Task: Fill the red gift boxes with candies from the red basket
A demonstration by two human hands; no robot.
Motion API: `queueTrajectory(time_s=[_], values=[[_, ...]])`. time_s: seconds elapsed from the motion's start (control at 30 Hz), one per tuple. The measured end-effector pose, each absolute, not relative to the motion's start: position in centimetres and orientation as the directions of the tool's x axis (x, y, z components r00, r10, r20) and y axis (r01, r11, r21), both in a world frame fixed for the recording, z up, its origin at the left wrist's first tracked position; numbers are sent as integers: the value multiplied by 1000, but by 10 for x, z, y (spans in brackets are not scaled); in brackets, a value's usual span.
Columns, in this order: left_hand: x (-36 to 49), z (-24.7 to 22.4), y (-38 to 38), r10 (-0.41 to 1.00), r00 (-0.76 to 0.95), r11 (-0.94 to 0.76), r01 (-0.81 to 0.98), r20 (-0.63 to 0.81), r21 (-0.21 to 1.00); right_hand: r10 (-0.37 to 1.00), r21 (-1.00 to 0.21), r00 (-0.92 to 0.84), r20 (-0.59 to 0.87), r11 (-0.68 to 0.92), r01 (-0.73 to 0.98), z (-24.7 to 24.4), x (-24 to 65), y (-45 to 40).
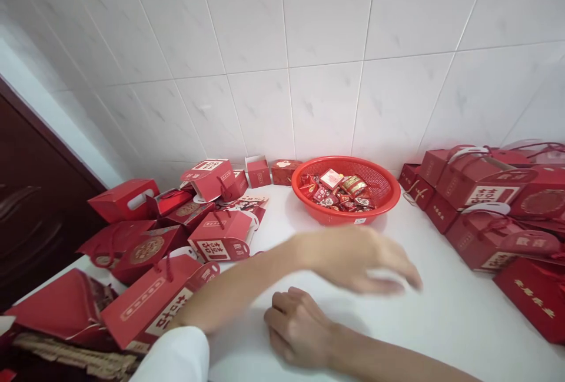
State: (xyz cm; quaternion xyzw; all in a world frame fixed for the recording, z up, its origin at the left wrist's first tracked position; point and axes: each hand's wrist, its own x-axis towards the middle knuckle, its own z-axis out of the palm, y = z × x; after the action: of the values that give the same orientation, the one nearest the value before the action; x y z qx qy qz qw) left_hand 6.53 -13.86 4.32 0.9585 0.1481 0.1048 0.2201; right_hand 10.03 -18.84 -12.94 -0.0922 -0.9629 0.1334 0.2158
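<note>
My left hand [362, 261] stretches rightward over the white table, in front of the basket. It is blurred; its thumb and fingers are apart, and I see nothing between them. Below it, my right hand [300, 326] rests on the table with the fingers curled in. Its palm faces down, so anything inside is hidden. My left forearm passes above the right hand. Behind both hands stands a red plastic basket [304, 198] holding several wrapped sweets [342, 191] in red and gold. Nearest to the left arm is a red gift box [154, 299] with a rope handle.
More red gift boxes [223, 235] crowd the table's left side, some tilted or with their flaps up. Stacked red boxes [481, 182] line the right side. A white tiled wall [326, 105] closes off the back, and a dark wooden door [35, 211] is at far left.
</note>
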Motion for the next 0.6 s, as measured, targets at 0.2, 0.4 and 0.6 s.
queueTrajectory(time_s=[0.2,0.4,0.6], values=[[-39,100,-46,895,341,-440,779,287,447,245,-229,-894,375,959,166,-120,103,-188],[-135,82,-2,881,-371,181,838,294,514,254,-253,-898,359,953,168,-118,102,-186],[-166,49,12,868,-431,281,836,247,472,257,-221,-893,369,958,184,-122,97,-186]])
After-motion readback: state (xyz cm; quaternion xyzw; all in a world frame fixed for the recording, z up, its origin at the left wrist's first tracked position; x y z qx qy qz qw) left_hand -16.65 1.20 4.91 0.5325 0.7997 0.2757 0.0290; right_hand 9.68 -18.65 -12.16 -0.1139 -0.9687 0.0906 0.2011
